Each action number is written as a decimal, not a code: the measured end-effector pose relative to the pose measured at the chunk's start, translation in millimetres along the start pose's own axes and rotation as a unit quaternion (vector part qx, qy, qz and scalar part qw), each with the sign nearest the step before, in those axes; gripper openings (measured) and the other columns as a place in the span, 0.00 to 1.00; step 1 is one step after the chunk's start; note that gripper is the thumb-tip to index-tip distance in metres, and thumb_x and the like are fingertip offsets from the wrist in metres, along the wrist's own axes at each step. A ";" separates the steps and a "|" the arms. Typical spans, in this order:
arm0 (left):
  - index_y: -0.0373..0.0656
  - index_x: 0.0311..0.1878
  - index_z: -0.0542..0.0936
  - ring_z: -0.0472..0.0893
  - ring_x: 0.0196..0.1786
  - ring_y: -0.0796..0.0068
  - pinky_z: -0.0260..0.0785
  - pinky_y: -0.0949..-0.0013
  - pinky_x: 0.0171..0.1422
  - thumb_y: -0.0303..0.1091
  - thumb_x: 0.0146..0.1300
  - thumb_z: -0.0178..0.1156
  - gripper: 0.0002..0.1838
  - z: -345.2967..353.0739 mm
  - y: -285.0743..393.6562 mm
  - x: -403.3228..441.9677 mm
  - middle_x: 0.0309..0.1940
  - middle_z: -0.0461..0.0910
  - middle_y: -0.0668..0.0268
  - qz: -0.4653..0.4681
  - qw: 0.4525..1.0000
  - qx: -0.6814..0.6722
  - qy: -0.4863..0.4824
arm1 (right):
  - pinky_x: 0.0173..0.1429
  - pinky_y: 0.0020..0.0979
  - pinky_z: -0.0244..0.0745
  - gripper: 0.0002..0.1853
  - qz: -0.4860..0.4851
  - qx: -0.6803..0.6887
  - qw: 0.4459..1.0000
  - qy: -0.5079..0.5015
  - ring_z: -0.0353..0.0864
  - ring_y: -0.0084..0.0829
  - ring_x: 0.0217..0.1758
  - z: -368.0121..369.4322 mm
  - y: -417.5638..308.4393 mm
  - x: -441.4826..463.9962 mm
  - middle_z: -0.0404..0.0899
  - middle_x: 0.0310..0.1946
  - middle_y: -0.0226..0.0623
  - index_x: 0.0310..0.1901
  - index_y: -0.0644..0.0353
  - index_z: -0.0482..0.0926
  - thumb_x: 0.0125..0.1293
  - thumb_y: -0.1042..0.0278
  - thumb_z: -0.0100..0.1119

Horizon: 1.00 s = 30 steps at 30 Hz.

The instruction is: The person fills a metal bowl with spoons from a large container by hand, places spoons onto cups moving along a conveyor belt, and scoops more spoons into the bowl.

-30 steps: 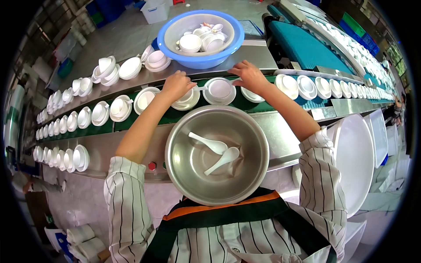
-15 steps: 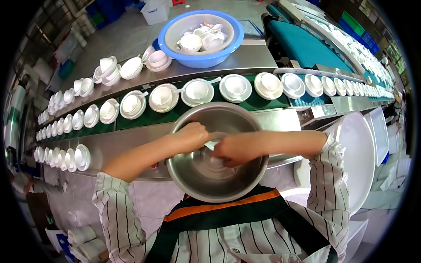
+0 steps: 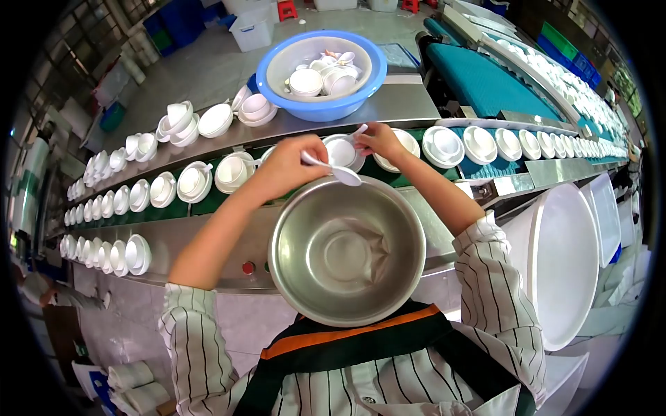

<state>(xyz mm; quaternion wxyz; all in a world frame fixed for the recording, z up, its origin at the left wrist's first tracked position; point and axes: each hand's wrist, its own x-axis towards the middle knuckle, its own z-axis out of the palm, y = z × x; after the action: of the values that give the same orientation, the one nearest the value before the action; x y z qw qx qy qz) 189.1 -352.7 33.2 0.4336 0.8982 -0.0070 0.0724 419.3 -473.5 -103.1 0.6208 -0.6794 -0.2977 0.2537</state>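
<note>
Both hands are raised above the far rim of a stainless steel basin [image 3: 305, 277]. My left hand [image 3: 298, 158] is closed on the handle of a white spoon [image 3: 345, 176], whose bowl hangs over the rim. To its right, my right hand [image 3: 380, 141] pinches a second white spoon [image 3: 361, 130] at the edge of a white bowl set [image 3: 341, 150] on the green belt. My left hand partly hides that set and another to its left. Inside the basin, a rounded base and crinkled reflections show.
Sets of stacked white dishes [image 3: 442, 144] line the conveyor belt, more stand on the steel ledges. A blue tub [image 3: 378, 66] of bowls and spoons sits behind. A teal conveyor [image 3: 489, 80] is at right, beside a large white tub [image 3: 565, 270]. A red cap [image 3: 248, 267] lies left of the basin.
Both hands have risen out of the basin to the belt, spoons now showing in them. The dish sets on the belt have shifted left.
</note>
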 end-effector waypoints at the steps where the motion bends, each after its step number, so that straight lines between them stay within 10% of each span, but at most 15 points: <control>1: 0.41 0.31 0.77 0.73 0.31 0.85 0.65 0.78 0.36 0.29 0.51 0.66 0.07 -4.1 0.8 7.3 0.26 0.76 0.72 -0.026 0.999 0.009 0.028 | 0.34 0.28 0.83 0.21 -0.040 -0.080 0.996 0.030 0.84 0.29 0.37 -3.8 -17.8 -13.5 0.77 0.48 0.51 0.51 0.72 0.73 0.59 0.69 0.63; 6: 0.38 0.32 0.78 0.77 0.30 0.82 0.68 0.77 0.33 0.29 0.51 0.65 0.07 18.8 -7.1 75.7 0.25 0.79 0.68 0.032 0.996 -0.028 0.084 | 0.27 0.23 0.78 0.26 -0.098 -0.081 0.968 -0.217 0.83 0.25 0.33 -15.3 -116.4 -64.5 0.80 0.41 0.41 0.54 0.68 0.72 0.56 0.64 0.67; 13: 0.37 0.47 0.73 0.77 0.32 0.82 0.68 0.77 0.30 0.36 0.58 0.64 0.18 55.2 -6.9 106.6 0.31 0.80 0.66 -0.008 0.971 -0.140 0.193 | 0.39 0.28 0.83 0.11 -0.125 0.128 0.984 -0.014 0.83 0.30 0.37 -49.8 -44.5 -13.4 0.79 0.39 0.43 0.43 0.70 0.72 0.67 0.69 0.54; 19: 0.40 0.41 0.77 0.76 0.34 0.84 0.68 0.79 0.34 0.35 0.61 0.61 0.10 67.6 -38.3 81.3 0.31 0.79 0.70 -0.094 0.992 -0.074 0.045 | 0.37 0.30 0.83 0.16 -0.028 0.198 0.980 0.003 0.84 0.35 0.40 -58.2 4.7 -12.8 0.76 0.43 0.46 0.51 0.71 0.67 0.65 0.73 0.55; 24: 0.39 0.56 0.73 0.75 0.42 0.81 0.70 0.74 0.46 0.36 0.60 0.62 0.22 43.4 -35.8 14.6 0.41 0.77 0.66 -0.208 0.967 -0.086 -0.117 | 0.29 0.25 0.81 0.26 -0.095 0.072 0.982 0.146 0.84 0.36 0.40 -87.5 -7.9 -68.1 0.66 0.59 0.55 0.61 0.68 0.61 0.64 0.73 0.56; 30: 0.40 0.60 0.70 0.74 0.55 0.75 0.68 0.71 0.54 0.42 0.59 0.65 0.29 48.0 -56.7 -34.7 0.52 0.75 0.65 -0.377 0.837 -0.282 -0.279 | 0.42 0.24 0.76 0.22 -0.028 0.056 0.975 0.211 0.78 0.24 0.46 -97.6 -14.5 -230.9 0.78 0.48 0.39 0.59 0.62 0.69 0.68 0.59 0.53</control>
<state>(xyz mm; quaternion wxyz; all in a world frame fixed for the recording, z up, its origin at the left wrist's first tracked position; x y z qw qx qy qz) 165.0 -356.5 -45.0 0.6416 0.6521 0.1914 -0.3557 327.5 -706.5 -84.6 0.7133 -0.6736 -0.1637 0.1033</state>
